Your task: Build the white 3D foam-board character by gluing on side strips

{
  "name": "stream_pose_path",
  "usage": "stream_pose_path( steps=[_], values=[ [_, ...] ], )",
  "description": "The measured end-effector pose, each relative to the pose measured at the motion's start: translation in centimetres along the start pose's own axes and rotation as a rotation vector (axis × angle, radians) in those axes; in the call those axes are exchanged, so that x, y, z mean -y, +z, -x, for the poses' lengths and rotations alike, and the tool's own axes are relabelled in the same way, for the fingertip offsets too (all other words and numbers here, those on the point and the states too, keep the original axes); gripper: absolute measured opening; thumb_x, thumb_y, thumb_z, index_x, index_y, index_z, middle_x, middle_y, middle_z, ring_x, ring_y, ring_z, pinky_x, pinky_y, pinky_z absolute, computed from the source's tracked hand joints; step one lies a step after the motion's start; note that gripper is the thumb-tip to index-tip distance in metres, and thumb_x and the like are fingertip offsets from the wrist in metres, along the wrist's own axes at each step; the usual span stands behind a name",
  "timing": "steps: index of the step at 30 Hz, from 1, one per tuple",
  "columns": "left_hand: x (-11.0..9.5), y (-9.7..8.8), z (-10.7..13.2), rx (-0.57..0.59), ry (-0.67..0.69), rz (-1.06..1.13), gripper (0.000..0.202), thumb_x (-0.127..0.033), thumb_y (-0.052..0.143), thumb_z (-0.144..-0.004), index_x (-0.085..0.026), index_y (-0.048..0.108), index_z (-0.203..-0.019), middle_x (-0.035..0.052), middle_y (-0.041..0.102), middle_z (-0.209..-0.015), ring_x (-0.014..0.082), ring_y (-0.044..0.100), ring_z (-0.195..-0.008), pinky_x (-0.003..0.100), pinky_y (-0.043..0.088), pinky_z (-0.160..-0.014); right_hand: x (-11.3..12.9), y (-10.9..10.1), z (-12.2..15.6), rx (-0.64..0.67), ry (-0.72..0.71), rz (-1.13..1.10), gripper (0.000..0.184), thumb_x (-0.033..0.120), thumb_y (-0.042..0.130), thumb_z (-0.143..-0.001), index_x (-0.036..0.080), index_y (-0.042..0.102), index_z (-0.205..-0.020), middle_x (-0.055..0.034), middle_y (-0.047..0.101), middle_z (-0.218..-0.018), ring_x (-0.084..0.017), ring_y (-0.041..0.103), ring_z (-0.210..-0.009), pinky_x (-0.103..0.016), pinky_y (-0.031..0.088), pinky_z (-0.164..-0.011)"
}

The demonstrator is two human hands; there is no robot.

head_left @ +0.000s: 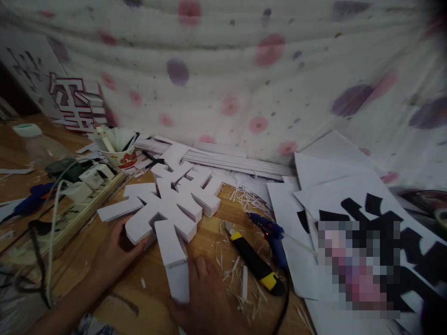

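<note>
In the head view, the white block letter (pixel 176 204) lies on the wooden table (pixel 153 274), directly ahead of the person, face up with its thick side walls showing. It serves as landmark for the rest. A white strip (pixel 179 284) runs from its lowest stroke toward the person. The step in hand looks like steadying the letter while handling this strip. To do it well, the left hand (pixel 113 256) should hold the letter firmly but lightly, since the material looks easily dented, and the right hand (pixel 209 293) should keep the strip straight, its edge flush with the stroke, without twisting.

The rounded lower-left end of the letter sits between the left thumb and forefinger, which clasp it from the near and far sides. The right fingers are bunched along the strip's right edge and the thumb crosses its lower part, so they appear to pinch it; the undersides of the fingers are hidden. The letter's main body is beyond the right fingers, which are near its lowest stroke.

Just right of the letter lie a utility knife (pixel 256 263) and a blue glue gun (pixel 267 228), with thin scraps (pixel 244 281) around the knife. Left of the letter is a power strip (pixel 71 216); beyond that, a paper cup (pixel 126 159) holds tools.
</note>
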State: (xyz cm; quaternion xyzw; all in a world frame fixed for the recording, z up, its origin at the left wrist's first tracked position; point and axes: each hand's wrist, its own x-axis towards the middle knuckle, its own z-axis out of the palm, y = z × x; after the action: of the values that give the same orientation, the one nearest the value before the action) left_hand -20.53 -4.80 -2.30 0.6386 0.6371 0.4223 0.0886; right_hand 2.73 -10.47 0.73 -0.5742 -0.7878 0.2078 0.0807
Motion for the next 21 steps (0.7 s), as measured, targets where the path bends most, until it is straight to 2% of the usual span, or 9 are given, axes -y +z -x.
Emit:
stream_pose_path(
  steps=[2,4,5,7,9,11,13,17,21],
  values=[
    [-1.0,-0.6,0.2,-0.034,0.115,-0.064,0.061,-0.042,0.059,-0.072,-0.024,0.039,-0.126,0.0123,0.050,-0.122,0.0338,0.049,-0.113,0.053,0.040,-0.097,-0.1,0.1,-0.1,-0.003,0.011,-0.032,0.057,0.052,0.062,-0.066,0.013,0.060,-0.108,-0.0139,0.058,-0.101,-0.033,0.053,-0.093,-0.050,0.045,-0.084],
    [-2.5,-1.0,0.3,-0.103,0.256,-0.138,0.057,-0.037,0.058,-0.073,-0.027,0.040,-0.126,0.0106,0.050,-0.121,0.0343,0.048,-0.113,0.055,0.039,-0.097,-0.2,0.1,-0.3,0.003,0.027,-0.074,0.056,0.048,0.066,-0.062,0.013,0.060,-0.106,-0.0141,0.058,-0.101,-0.033,0.053,-0.093,-0.050,0.045,-0.083],
    [-3.2,-1.1,0.3,-0.088,0.340,-0.157,0.052,-0.035,0.058,-0.074,-0.030,0.043,-0.123,0.0085,0.052,-0.118,0.0331,0.050,-0.111,0.055,0.039,-0.096,-0.2,0.1,-0.4,0.012,0.031,-0.087,0.058,0.048,0.067,-0.061,0.012,0.060,-0.106,-0.0143,0.058,-0.101,-0.033,0.053,-0.093,-0.051,0.045,-0.084],
    [-4.5,-0.9,0.1,0.061,0.496,-0.136,0.044,-0.029,0.056,-0.077,-0.036,0.048,-0.119,0.0045,0.056,-0.116,0.0295,0.053,-0.109,0.051,0.042,-0.095,-0.4,-0.1,-0.6,0.042,0.030,-0.096,0.068,0.051,0.071,-0.056,0.011,0.059,-0.110,-0.0154,0.058,-0.102,-0.035,0.052,-0.094,-0.053,0.043,-0.086],
    [-5.2,-0.5,-0.2,0.208,0.582,-0.101,0.044,-0.024,0.055,-0.079,-0.039,0.049,-0.121,0.0017,0.060,-0.116,0.0264,0.054,-0.110,0.047,0.045,-0.094,-0.7,-0.2,-0.7,0.085,0.029,-0.121,0.081,0.053,0.075,-0.051,0.010,0.055,-0.117,-0.0165,0.057,-0.107,-0.036,0.052,-0.096,-0.054,0.042,-0.088],
    [-5.2,-0.2,-0.5,0.252,0.609,-0.103,0.049,-0.021,0.056,-0.079,-0.040,0.048,-0.124,0.0005,0.062,-0.117,0.0248,0.055,-0.111,0.044,0.047,-0.093,-1.0,-0.3,-0.8,0.111,0.035,-0.162,0.088,0.052,0.078,-0.048,0.011,0.052,-0.121,-0.0168,0.056,-0.111,-0.036,0.051,-0.100,-0.054,0.041,-0.089],
    [-4.9,-0.1,-0.8,0.258,0.627,-0.125,0.053,-0.021,0.059,-0.077,-0.040,0.048,-0.125,0.0001,0.063,-0.116,0.0242,0.057,-0.109,0.042,0.050,-0.090,-1.2,-0.5,-0.8,0.119,0.043,-0.197,0.087,0.051,0.079,-0.046,0.013,0.053,-0.119,-0.0159,0.055,-0.112,-0.035,0.050,-0.102,-0.054,0.041,-0.089],
    [-4.5,-0.6,-1.0,0.292,0.649,-0.140,0.054,-0.021,0.062,-0.076,-0.039,0.049,-0.125,0.0012,0.063,-0.118,0.0240,0.059,-0.108,0.040,0.052,-0.090,-1.6,-1.0,-0.8,0.108,0.039,-0.231,0.082,0.046,0.080,-0.048,0.014,0.052,-0.119,-0.0144,0.056,-0.113,-0.034,0.051,-0.104,-0.051,0.040,-0.091],
    [-5.1,-0.7,-1.0,0.263,0.654,-0.108,0.046,-0.022,0.063,-0.077,-0.036,0.056,-0.120,0.0021,0.067,-0.111,0.0224,0.060,-0.106,0.038,0.052,-0.089,-2.3,-1.6,-0.8,0.105,0.030,-0.295,0.068,0.033,0.075,-0.056,0.020,0.051,-0.118,-0.0097,0.057,-0.113,-0.029,0.054,-0.104,-0.042,0.044,-0.087]
  ],
)
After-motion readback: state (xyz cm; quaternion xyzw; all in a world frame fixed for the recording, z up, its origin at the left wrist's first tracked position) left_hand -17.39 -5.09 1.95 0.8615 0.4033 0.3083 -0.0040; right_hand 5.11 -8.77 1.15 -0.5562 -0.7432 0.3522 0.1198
